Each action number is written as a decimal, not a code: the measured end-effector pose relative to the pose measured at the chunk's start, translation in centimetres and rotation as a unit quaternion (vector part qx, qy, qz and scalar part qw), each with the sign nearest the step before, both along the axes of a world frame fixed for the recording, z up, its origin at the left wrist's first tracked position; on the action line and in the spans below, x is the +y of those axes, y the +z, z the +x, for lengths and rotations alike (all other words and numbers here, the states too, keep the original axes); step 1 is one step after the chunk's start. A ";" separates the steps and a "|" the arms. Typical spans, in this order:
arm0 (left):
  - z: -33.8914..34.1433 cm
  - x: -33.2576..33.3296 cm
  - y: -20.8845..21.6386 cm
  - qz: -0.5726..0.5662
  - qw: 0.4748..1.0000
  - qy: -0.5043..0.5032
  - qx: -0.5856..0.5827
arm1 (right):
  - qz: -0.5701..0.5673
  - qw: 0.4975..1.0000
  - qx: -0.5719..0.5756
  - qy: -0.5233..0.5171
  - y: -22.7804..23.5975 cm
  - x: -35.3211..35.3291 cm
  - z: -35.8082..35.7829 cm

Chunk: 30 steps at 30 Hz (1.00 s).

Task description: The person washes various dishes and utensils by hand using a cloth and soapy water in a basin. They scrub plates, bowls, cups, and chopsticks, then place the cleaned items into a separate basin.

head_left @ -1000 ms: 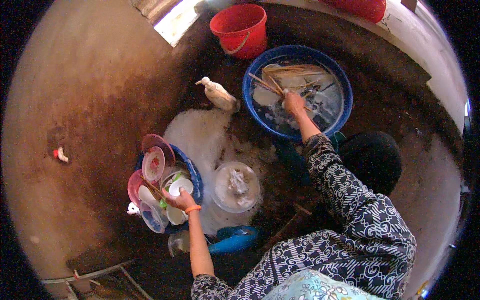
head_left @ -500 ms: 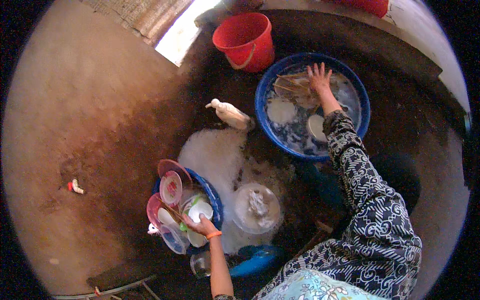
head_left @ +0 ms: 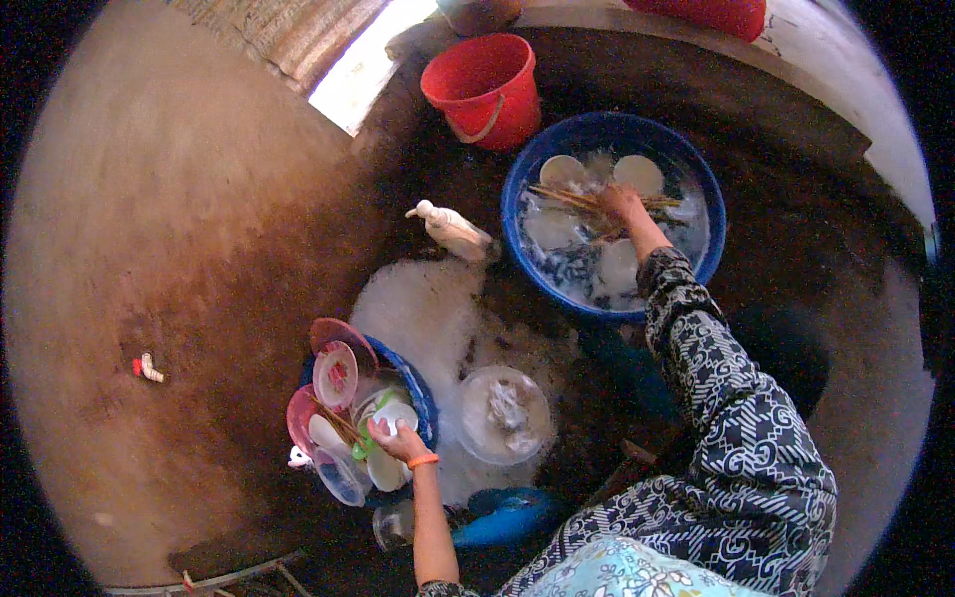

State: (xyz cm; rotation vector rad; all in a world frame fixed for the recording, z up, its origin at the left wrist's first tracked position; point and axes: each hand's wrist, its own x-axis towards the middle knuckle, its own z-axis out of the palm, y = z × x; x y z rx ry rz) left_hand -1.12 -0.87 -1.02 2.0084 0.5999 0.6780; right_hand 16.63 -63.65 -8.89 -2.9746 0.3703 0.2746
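Observation:
Far right of centre, a large blue tub (head_left: 511,214) holds soapy water with several pale dishes, one a round white bowl (head_left: 638,176). Inside it, my right hand (head_left: 623,203) is closed round a bundle of thin wooden chopsticks (head_left: 565,197) lying across the water. My left hand (head_left: 400,441) rests at a smaller blue basin (head_left: 424,398) at the lower left, fingers apart beside a white bowl (head_left: 396,416). That basin is piled with clear and pink plastic bowls (head_left: 336,375), several sticks (head_left: 340,426) and a green item (head_left: 360,451).
A clear bowl (head_left: 505,413) with suds and a whitish scrubber stands between the two vessels. Behind are a white bottle (head_left: 453,231) and a red bucket (head_left: 487,95). A bright blue object (head_left: 507,517) lies near me. Foam (head_left: 418,308) covers part of the floor.
My right hand has gone from spread over the tub's far side to closed round the chopsticks, nearer me. Dishes in the water have shifted. My left hand has moved slightly, fingers loosened off the white bowl.

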 end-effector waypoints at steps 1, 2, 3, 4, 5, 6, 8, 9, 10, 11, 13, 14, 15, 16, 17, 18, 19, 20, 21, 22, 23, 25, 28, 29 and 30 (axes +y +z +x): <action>0.1 0.0 0.0 -0.001 0.999 -0.019 -0.029 | 0.000 1.000 -0.014 -0.001 0.0 0.6 -0.1; 0.3 0.0 0.0 -0.007 0.999 -0.017 -0.026 | -0.003 0.999 -0.039 0.003 0.1 1.3 -0.1; 0.2 -0.1 -0.2 0.001 1.000 -0.013 -0.026 | -0.016 0.999 -0.036 -0.012 -0.1 2.0 -0.4; 0.3 -0.2 -0.3 0.011 1.000 -0.009 -0.012 | -0.011 0.998 -0.052 -0.019 -0.4 2.8 -0.8; 0.1 -0.5 -0.6 0.017 1.000 -0.010 -0.024 | -0.007 0.994 -0.104 -0.028 -0.8 3.5 -1.3; 0.0 -0.7 -0.7 0.024 0.999 -0.013 -0.037 | -0.003 0.991 -0.127 -0.052 -1.3 4.4 -2.1; -0.3 -1.1 -1.3 0.004 0.999 0.012 0.035 | 0.021 0.987 -0.117 -0.111 -2.7 4.6 -4.7; -0.3 -1.3 -1.5 0.007 1.000 -0.014 -0.011 | 0.031 0.990 -0.118 -0.073 -3.1 4.4 -5.4; -0.2 -1.2 -1.6 -0.002 0.999 -0.023 -0.025 | 0.047 0.994 -0.089 -0.047 -3.3 4.1 -5.7; -0.2 -1.3 -1.7 -0.020 1.000 -0.008 -0.004 | 0.059 0.996 -0.055 -0.033 -3.3 3.5 -5.9; 0.1 -1.0 -1.8 -0.045 0.999 -0.007 -0.017 | 0.134 0.989 -0.051 0.019 -2.6 2.2 -5.3; 0.4 -0.8 -1.9 -0.045 0.999 -0.003 -0.013 | 0.173 0.983 -0.049 0.039 -2.1 1.7 -4.8; 0.4 -0.7 -1.9 -0.039 0.999 -0.011 -0.031 | 0.250 0.962 -0.107 0.011 -1.2 1.4 -4.1; 0.6 -0.5 -2.1 -0.038 0.999 0.006 -0.004 | 0.325 0.930 -0.170 -0.015 -0.8 1.1 -3.8; 0.6 -0.4 -2.1 -0.023 0.999 -0.003 -0.025 | 0.259 0.958 -0.123 -0.021 0.0 0.5 -3.1; 0.7 -0.3 -2.3 -0.017 0.999 -0.003 -0.035 | 0.245 0.959 -0.139 -0.030 0.3 0.0 -3.0; 0.8 -0.3 -2.3 -0.025 0.999 -0.005 -0.027 | 0.254 0.960 -0.115 -0.030 0.5 -0.6 -2.8; 0.9 -0.4 -2.4 -0.008 1.000 0.003 -0.018 | 0.272 0.956 -0.113 -0.016 0.1 -1.0 -2.9; 1.1 -0.5 -2.3 0.003 1.000 -0.006 -0.028 | 0.284 0.954 -0.092 -0.016 -0.5 -1.6 -3.0; 1.2 -0.6 -2.2 0.004 0.999 -0.015 -0.031 | 0.274 0.958 -0.077 -0.025 -1.6 -1.9 -3.4; 1.3 -0.8 -2.0 -0.013 1.000 -0.008 -0.022 | 0.262 0.962 -0.073 -0.027 -2.9 -2.2 -3.8; 1.5 -1.3 -1.4 -0.007 1.000 0.000 -0.021 | 0.288 0.955 -0.025 -0.072 -6.8 -1.8 -5.1; 1.2 -2.0 -0.6 0.021 1.000 -0.002 -0.013 | 0.486 0.871 -0.047 -0.059 -10.9 -0.4 -7.1; 1.1 -2.0 -0.3 0.022 1.000 -0.004 -0.017 | 0.466 0.883 -0.035 -0.043 -11.2 -0.1 -7.5; 1.1 -2.1 -0.1 0.015 1.000 -0.014 -0.011 | 0.446 0.894 -0.022 -0.026 -10.9 0.4 -7.8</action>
